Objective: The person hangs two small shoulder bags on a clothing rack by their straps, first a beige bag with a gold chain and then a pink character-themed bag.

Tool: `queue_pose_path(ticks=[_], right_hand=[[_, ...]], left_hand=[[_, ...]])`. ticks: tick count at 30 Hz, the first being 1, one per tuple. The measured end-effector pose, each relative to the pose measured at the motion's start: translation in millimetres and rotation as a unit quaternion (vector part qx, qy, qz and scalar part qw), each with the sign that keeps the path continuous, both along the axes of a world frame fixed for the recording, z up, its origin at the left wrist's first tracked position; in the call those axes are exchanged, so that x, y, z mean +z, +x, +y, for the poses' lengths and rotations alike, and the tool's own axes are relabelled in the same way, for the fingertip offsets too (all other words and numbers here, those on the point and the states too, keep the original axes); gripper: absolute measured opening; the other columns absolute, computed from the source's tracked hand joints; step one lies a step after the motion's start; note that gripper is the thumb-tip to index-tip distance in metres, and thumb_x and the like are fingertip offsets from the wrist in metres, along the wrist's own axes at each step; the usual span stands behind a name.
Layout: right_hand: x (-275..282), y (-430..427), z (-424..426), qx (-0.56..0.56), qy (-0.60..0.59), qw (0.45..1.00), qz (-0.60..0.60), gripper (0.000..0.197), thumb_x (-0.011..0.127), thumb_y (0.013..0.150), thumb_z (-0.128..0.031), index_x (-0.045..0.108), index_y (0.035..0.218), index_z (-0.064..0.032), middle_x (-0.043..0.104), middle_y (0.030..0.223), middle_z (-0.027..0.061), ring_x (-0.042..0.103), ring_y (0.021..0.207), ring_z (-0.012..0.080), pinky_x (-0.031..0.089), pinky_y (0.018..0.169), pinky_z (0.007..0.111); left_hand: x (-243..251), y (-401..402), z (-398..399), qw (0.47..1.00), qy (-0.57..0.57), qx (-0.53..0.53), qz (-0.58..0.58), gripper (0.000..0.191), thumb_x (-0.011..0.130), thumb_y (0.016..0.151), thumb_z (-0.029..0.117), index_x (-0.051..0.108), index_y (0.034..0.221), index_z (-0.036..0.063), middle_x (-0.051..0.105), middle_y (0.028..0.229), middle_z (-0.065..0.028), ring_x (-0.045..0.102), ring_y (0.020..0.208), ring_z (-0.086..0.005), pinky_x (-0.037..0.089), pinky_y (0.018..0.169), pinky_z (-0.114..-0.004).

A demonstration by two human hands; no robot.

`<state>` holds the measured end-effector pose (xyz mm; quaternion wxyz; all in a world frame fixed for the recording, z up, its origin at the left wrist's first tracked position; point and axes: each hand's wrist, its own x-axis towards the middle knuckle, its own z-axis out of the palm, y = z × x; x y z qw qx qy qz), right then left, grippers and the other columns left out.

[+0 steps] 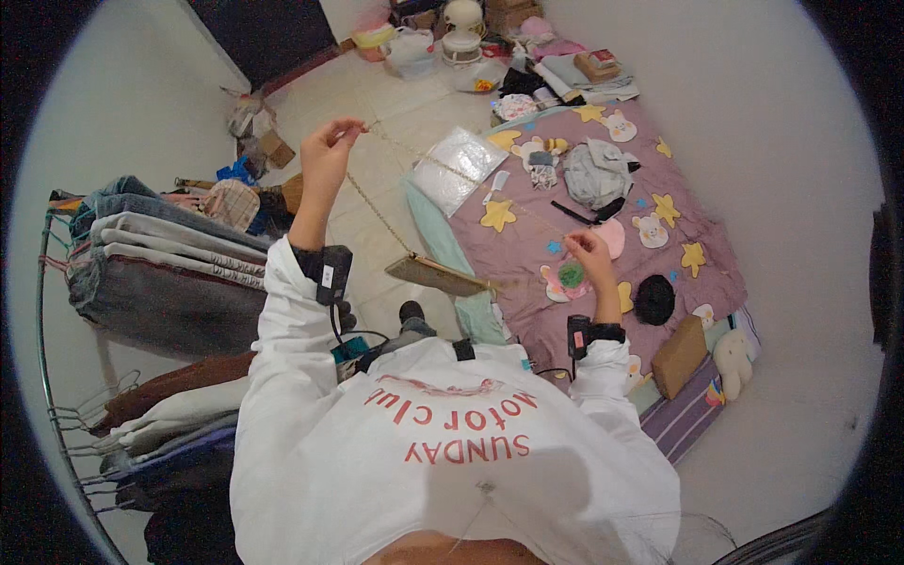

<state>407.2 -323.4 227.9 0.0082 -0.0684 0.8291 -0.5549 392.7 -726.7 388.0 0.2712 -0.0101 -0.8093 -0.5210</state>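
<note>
My left hand (328, 159) is raised over the floor, its fingertips pinched on a thin gold chain strap (378, 212). One length of the chain drops from there to a flat gold-brown handbag (438, 274). Another length slopes across to my right hand (593, 260), whose thumb and finger pinch it above the bed. The bag hangs tilted in the air between my arms, near the bed's edge. Part of the chain near the bag's right end is too faint to follow. Black devices are strapped to both wrists.
On the right, a bed with a purple patterned cover (522, 247) holds a grey bundle (598, 173), a clear plastic packet (459, 169), a black round item (655, 299) and a cardboard box (679, 357). A clothes rack (46, 339) stands left. Bags (409, 51) lie by the far wall.
</note>
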Motion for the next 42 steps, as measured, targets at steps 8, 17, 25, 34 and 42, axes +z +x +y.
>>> queue_pose_path(ticks=[8,17,25,34,42], right_hand=[[-28,-103,-152,-0.061,0.322,0.919,0.22,0.013,0.05,0.07,-0.011,0.049,0.081,-0.0028,0.054,0.074,0.0174,0.051,0.067,0.0361,0.041,0.058,0.039],[15,-220,-335,-0.074,-0.085,0.972,-0.204,0.027,0.029,0.085,-0.027,0.042,0.098,-0.008,0.059,0.071,0.0126,0.053,0.047,0.0155,0.04,0.042,0.026],[90,-287,-512,0.102,-0.137,0.984,-0.058,0.018,0.043,0.082,-0.021,0.046,0.092,-0.0063,0.05,0.057,0.0046,0.047,0.044,0.0104,0.039,0.042,0.021],[130,-402,-691,0.399,-0.133,0.907,0.008,0.023,0.045,0.068,-0.001,0.048,0.091,-0.0026,0.054,0.071,0.0071,0.051,0.062,0.0123,0.041,0.057,0.022],[153,-526,-877,0.532,-0.101,0.836,-0.09,0.019,0.049,0.08,-0.018,0.049,0.092,-0.0035,0.056,0.085,0.007,0.054,0.078,0.0141,0.043,0.069,0.025]], left_hand=[[7,-42,-138,0.989,0.125,0.006,0.08,0.011,0.052,0.075,-0.002,0.059,0.083,0.0,0.06,0.077,-0.0046,0.055,0.071,-0.0084,0.04,0.063,-0.017],[-8,-67,-337,0.998,0.027,0.032,-0.036,0.013,0.053,0.076,0.004,0.058,0.088,0.0019,0.058,0.074,-0.0024,0.039,0.044,-0.0043,0.032,0.04,-0.017],[0,-72,-429,0.99,0.085,0.114,0.019,0.017,0.048,0.081,0.011,0.057,0.092,0.0018,0.058,0.076,-0.0051,0.044,0.047,-0.0052,0.036,0.044,-0.018],[-6,-83,-509,0.946,0.107,0.299,0.062,0.017,0.046,0.082,0.011,0.056,0.093,0.0006,0.057,0.075,-0.005,0.042,0.047,-0.0045,0.034,0.043,-0.017],[29,-141,-583,0.888,0.115,0.442,0.056,0.018,0.048,0.081,0.011,0.055,0.093,-0.0005,0.058,0.078,-0.0063,0.04,0.047,-0.0035,0.032,0.043,-0.016]])
